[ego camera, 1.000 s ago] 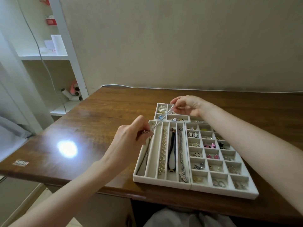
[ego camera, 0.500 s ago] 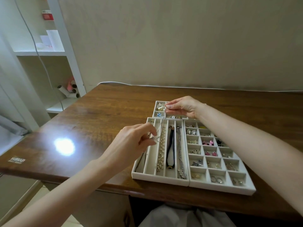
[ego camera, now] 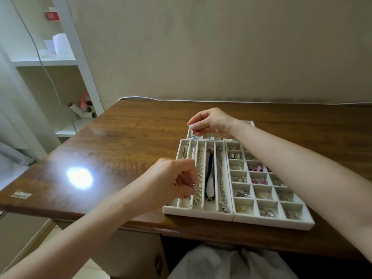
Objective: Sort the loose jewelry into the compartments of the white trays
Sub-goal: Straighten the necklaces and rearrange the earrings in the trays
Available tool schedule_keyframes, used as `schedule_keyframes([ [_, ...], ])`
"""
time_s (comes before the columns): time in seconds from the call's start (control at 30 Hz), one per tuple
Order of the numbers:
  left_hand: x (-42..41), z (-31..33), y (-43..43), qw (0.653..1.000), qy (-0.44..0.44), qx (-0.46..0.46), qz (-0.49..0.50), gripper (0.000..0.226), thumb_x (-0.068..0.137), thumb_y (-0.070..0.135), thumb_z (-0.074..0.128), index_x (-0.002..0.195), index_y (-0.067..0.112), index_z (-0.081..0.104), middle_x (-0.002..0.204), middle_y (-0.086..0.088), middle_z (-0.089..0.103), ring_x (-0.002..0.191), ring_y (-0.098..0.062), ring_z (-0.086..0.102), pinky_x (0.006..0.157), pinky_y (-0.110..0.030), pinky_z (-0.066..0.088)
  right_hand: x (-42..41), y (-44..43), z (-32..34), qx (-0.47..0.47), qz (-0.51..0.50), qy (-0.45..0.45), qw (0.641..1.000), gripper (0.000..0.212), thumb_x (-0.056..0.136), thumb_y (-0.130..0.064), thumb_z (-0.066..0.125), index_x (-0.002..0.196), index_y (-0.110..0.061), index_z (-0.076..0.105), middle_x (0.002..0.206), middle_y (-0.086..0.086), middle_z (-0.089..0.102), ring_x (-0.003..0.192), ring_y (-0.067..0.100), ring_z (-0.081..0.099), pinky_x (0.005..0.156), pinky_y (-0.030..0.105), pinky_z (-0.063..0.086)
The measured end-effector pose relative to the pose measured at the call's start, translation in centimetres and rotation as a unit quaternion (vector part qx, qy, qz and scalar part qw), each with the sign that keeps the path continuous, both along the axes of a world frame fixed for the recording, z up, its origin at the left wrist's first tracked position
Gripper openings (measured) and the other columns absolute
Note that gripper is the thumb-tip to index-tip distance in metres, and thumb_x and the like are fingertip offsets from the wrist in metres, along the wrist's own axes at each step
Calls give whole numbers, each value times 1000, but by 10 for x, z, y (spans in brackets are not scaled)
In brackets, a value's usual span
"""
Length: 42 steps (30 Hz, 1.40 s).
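Note:
A thin silver chain [ego camera: 192, 147] hangs stretched between both hands over the long-slot white tray [ego camera: 198, 214]. My right hand [ego camera: 211, 122] pinches its far end above the tray's back edge. My left hand [ego camera: 173, 180] pinches its near end, with a small pendant at the fingertips, over the second slot from the left. Other slots hold a pearl strand [ego camera: 199, 178], a dark necklace with a white pendant [ego camera: 210, 178] and a silver chain with a leaf [ego camera: 221, 182]. A grid tray [ego camera: 281, 223] to the right holds earrings and rings.
A third small white tray [ego camera: 250, 123] sits behind, partly hidden by my right hand. The wooden table [ego camera: 120, 148] has a bright light glare at left. A white shelf unit [ego camera: 66, 63] stands at far left; a wall runs behind.
Both hands moved so the chain turned from a slant to lie along the tray's slot. My left hand came down nearer the front; my right hand shifted left over the back edge.

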<state>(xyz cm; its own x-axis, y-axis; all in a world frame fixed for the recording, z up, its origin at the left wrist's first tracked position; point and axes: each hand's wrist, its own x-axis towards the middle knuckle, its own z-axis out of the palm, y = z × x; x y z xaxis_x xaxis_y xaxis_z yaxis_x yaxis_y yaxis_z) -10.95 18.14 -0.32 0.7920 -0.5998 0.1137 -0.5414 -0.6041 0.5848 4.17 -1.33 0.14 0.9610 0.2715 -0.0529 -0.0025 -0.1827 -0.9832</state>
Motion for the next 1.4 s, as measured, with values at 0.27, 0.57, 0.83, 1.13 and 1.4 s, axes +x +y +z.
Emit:
schedule_keyframes([
  [0.27, 2, 1, 0, 1000, 0, 24, 0, 15, 79, 8, 71, 83, 18, 61, 76, 11, 65, 67, -1, 65, 67, -24, 56, -4, -2, 2, -90, 105, 29, 990, 16, 79, 4, 68, 96, 2, 67, 86, 14, 67, 72, 17, 68, 69, 24, 58],
  [0.57, 5, 2, 6, 999, -20, 34, 21, 15, 78, 9, 73, 83, 16, 62, 76, 10, 66, 69, 0, 64, 66, -21, 55, -3, 2, -8, -105, 87, 32, 990, 20, 77, 7, 70, 97, 4, 66, 85, 15, 67, 74, 21, 68, 73, 27, 59],
  [0.83, 6, 1, 7, 999, -13, 27, 33, 17, 76, 10, 75, 82, 18, 61, 72, 10, 65, 68, 1, 64, 64, -15, 53, -8, 4, 7, -96, 169, 50, 980, 15, 81, 4, 66, 94, -4, 66, 81, 10, 69, 73, 17, 69, 67, 23, 57],
  [1.13, 9, 4, 4, 995, -76, -20, 65, 22, 74, 12, 76, 77, 27, 60, 71, 14, 63, 72, 4, 60, 61, -7, 46, -11, 6, 7, -111, 164, 41, 979, 17, 82, 4, 67, 98, -2, 65, 86, 12, 68, 73, 17, 69, 66, 22, 56],
  [1.4, 7, 10, 2, 978, -154, -80, 118, 18, 74, 15, 76, 81, 22, 60, 72, 11, 64, 68, -3, 60, 64, -17, 51, -5, 6, 0, -90, 83, 13, 992, 16, 81, 2, 69, 97, 1, 66, 83, 15, 67, 67, 16, 69, 60, 21, 55],
])
